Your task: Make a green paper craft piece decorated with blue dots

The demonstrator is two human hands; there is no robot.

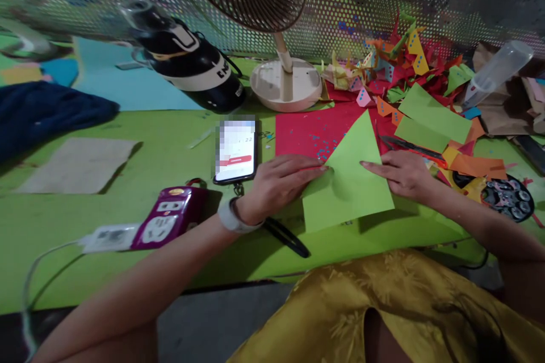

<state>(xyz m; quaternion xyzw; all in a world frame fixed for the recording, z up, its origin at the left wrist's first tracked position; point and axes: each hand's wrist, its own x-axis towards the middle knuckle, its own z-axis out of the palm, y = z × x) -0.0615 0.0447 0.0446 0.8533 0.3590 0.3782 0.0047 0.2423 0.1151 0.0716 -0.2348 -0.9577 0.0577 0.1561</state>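
Note:
A light green sheet of paper (349, 193) lies at a slant near the table's front edge, its pointed top corner over a red sheet (298, 127). My left hand (283, 184), with a pale band on the wrist, is at the sheet's left edge, fingers together and gripping that edge. On the right edge rests my right hand (402, 173), its index finger stretched out flat on the paper and its other fingers curled. Small blue bits are scattered on the red sheet. Scissors (413, 150) lie just beyond my right hand.
A phone (236, 150) and a purple power strip (170, 215) lie left. Behind stand a black bottle (204, 76) and a fan (286, 85). Coloured paper scraps (383, 68), green paper (434, 116) and a clear bottle (498, 71) are at the right. Brown paper (80, 164) lies far left.

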